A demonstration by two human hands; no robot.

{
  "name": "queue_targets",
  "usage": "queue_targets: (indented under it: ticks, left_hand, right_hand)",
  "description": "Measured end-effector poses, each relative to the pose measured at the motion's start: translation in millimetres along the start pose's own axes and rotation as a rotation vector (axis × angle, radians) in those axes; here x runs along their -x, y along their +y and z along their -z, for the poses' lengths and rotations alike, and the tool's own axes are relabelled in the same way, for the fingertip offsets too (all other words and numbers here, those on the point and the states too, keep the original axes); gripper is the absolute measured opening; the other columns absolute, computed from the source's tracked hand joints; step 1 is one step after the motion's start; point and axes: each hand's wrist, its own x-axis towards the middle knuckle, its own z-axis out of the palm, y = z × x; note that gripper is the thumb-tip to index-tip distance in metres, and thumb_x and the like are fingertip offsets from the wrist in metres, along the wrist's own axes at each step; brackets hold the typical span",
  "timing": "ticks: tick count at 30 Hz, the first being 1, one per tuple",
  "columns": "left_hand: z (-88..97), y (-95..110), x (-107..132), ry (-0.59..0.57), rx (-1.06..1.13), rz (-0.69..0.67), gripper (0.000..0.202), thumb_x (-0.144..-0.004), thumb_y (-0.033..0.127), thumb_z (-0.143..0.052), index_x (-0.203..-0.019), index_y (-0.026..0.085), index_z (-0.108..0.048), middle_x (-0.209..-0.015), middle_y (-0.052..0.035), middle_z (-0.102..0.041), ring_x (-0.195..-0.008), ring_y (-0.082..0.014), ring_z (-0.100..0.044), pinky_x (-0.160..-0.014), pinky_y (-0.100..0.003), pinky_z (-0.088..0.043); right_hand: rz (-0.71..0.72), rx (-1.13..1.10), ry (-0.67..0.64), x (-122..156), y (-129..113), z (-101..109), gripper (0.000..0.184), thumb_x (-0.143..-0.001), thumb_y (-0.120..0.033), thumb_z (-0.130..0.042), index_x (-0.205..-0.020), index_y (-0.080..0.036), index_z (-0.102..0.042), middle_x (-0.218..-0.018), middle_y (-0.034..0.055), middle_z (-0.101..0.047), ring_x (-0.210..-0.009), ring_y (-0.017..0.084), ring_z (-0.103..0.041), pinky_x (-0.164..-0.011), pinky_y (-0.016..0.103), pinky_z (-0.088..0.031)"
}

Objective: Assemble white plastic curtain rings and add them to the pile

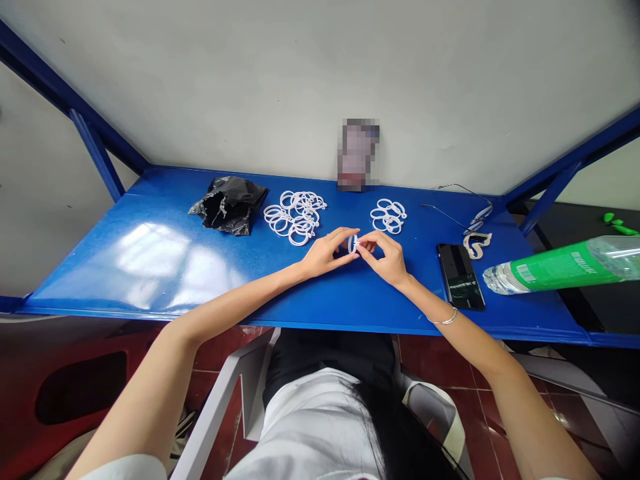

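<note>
My left hand (325, 252) and my right hand (386, 257) meet over the middle of the blue table (150, 260). Together they pinch one small white plastic ring (353, 244) between their fingertips. Behind my left hand lies a large heap of white rings (295, 215). A smaller cluster of white rings (388, 215) lies behind my right hand. Both hands have their fingers closed on the ring.
A crumpled black plastic bag (229, 203) lies at the back left. A black phone (461, 275) lies flat to the right, with glasses (467, 217) and a white clip-like piece (477, 244) behind it. A green-labelled water bottle (560, 265) lies at the right edge.
</note>
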Motion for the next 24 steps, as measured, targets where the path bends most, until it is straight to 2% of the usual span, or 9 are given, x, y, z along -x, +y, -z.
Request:
queue_targets:
  ticks: [3,8,12,20,24]
  left_hand:
    - [-0.9,-1.1,0.2,0.075,-0.030,-0.035,0.042,-0.092,0.040,-0.056,-0.127,0.019,-0.049,-0.123,-0.0127,-0.056,-0.083,-0.0123,-0.061,-0.066,-0.023,-0.053]
    - [-2.9,-3.4,0.9,0.178,-0.088,-0.120,0.024,-0.094,0.034,-0.052,-0.112,0.018,-0.057,-0.109,-0.0099,-0.059,-0.085,-0.0125,-0.061,-0.067,-0.022,-0.053]
    - [-4.4,-4.8,1.8,0.203,-0.119,-0.150,0.018,-0.095,0.030,-0.051,-0.106,0.017,-0.057,-0.104,-0.0085,-0.060,-0.079,-0.0107,-0.060,-0.065,-0.021,-0.052]
    - [-5.6,-4.7,3.1,0.213,-0.192,-0.178,0.019,-0.096,0.031,-0.048,-0.105,0.018,-0.058,-0.101,-0.0082,-0.062,-0.077,-0.0107,-0.060,-0.063,-0.020,-0.051]
    - [-5.6,-5.0,2.7,0.201,-0.194,-0.164,0.020,-0.096,0.033,-0.047,-0.104,0.018,-0.058,-0.100,-0.0081,-0.062,-0.077,-0.0110,-0.061,-0.062,-0.021,-0.052]
  right_hand:
    - [0.010,0.022,0.014,-0.4,1.2,0.4,0.007,-0.091,-0.026,-0.058,-0.091,-0.021,-0.063,-0.077,0.0027,-0.066,-0.065,0.014,-0.060,-0.060,0.028,-0.050]
    - [0.041,0.067,0.022,-1.4,1.9,0.8,0.008,-0.091,-0.026,-0.058,-0.090,-0.021,-0.064,-0.077,0.0028,-0.066,-0.064,0.014,-0.060,-0.060,0.029,-0.050]
    - [0.086,0.078,0.014,-0.8,1.9,0.2,0.007,-0.091,-0.023,-0.059,-0.092,-0.021,-0.065,-0.079,0.0041,-0.068,-0.066,0.015,-0.061,-0.059,0.028,-0.051]
    - [0.104,0.101,0.010,0.4,3.6,-0.2,0.009,-0.091,-0.023,-0.059,-0.094,-0.021,-0.068,-0.079,0.0047,-0.070,-0.067,0.016,-0.064,-0.060,0.029,-0.052]
    - [0.083,0.089,-0.001,0.1,4.2,0.5,0.011,-0.091,-0.024,-0.059,-0.093,-0.022,-0.069,-0.082,0.0051,-0.072,-0.072,0.018,-0.067,-0.067,0.032,-0.054]
